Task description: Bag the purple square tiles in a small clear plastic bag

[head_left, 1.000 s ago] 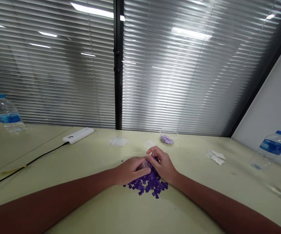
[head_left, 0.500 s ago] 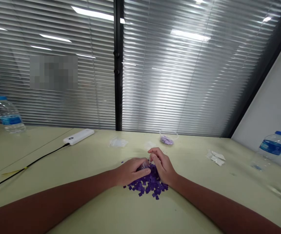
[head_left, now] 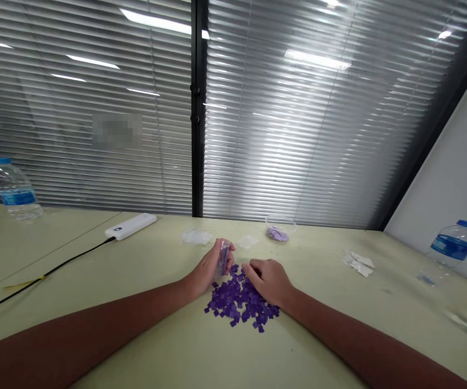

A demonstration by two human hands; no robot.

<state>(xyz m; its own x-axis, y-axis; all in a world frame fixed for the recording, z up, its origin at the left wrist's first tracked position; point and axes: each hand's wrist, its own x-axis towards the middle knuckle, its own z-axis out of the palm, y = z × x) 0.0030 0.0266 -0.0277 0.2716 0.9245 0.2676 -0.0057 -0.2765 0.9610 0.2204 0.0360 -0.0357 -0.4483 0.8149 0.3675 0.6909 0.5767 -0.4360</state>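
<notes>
My left hand (head_left: pixel 208 269) stands raised at the left edge of a pile of small purple square tiles (head_left: pixel 239 302), shut on a small clear plastic packet (head_left: pixel 222 259) with purple contents. My right hand (head_left: pixel 268 281) rests on the pile's upper right side, its fingers touching the tiles. It shows nothing held, though its curled fingers hide a few tiles. My two hands are apart, with tiles between and below them.
A clear bowl (head_left: pixel 279 229) of lilac pieces and loose clear wrappers (head_left: pixel 195 236) lie beyond the pile. Further out are white paper scraps (head_left: pixel 358 263), a white power bank (head_left: pixel 130 226) with a black cable (head_left: pixel 55 274), and water bottles (head_left: pixel 450 251) (head_left: pixel 15 189).
My left hand has lifted the clear packet away from the pile, up and to the left. My hands have separated, and my right hand has dropped lower onto the tiles.
</notes>
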